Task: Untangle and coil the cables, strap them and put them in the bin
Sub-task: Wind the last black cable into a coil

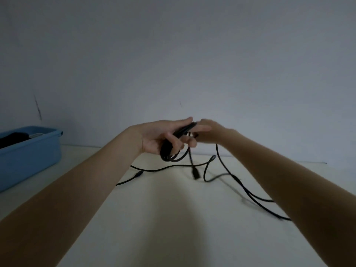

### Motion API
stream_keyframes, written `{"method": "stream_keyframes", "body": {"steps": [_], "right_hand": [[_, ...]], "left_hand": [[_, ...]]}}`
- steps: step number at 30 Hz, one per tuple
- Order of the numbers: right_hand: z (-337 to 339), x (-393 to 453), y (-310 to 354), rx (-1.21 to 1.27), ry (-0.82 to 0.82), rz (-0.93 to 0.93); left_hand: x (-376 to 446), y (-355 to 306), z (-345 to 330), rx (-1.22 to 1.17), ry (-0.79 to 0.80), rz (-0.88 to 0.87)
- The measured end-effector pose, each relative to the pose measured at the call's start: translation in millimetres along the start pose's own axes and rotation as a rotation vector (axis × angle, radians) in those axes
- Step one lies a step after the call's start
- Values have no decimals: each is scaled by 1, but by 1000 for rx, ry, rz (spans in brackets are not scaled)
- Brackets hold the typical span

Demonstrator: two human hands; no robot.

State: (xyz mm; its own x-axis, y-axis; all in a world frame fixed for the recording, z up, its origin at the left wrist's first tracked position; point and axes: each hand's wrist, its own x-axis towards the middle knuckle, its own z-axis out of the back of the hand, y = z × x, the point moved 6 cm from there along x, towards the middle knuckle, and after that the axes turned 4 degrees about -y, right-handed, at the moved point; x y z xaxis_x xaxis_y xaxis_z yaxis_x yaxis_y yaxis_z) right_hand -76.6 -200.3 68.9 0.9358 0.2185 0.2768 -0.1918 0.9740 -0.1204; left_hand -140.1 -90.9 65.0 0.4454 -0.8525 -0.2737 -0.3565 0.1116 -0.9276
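Cables (240,186) in black lie loose across the pale table (173,218), the nearest stretch running out from under the right forearm toward the lower right edge, with two strands side by side there. Farther in, a single strand curves leftward over the tabletop and ends beside a small plug (138,174) near the left forearm, while another strand rises in a loop and a dark connector (196,174) hangs just above the surface below the hands. Above that, the left hand (159,136) is turned palm up with its fingers curled around a bundle of several coiled loops (173,149), the thumb laid along the top of the bundle and the loops drooping beneath the palm. The right hand (208,132) meets it from the right, its fingers closed on the cable at the bundle's far end; motion blur hides how the fingertips sit. One strand drops from the right hand down to the table. At the far left, a blue bin (28,155) stands on the table against the grey wall (173,54), holding something dark that cannot be made out.
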Motion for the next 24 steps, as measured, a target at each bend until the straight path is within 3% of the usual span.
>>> {"method": "stream_keyframes", "body": {"steps": [6,12,17,20,24], "right_hand": [[73,18,-33,326,-328,-123],[119,25,-49,590,-455,-239],[113,28,-26,1086,-367,-240],[88,20,1,1332,-180,-141],[57,1,18,1416,19,-21]], "left_hand": [[3,21,32,264,-206,53],[-15,34,97,114,-612,72],[-27,17,130,-229,-782,-155],[-33,-2,126,-359,-861,-358],[-35,-18,129,-500,-890,-535]]}}
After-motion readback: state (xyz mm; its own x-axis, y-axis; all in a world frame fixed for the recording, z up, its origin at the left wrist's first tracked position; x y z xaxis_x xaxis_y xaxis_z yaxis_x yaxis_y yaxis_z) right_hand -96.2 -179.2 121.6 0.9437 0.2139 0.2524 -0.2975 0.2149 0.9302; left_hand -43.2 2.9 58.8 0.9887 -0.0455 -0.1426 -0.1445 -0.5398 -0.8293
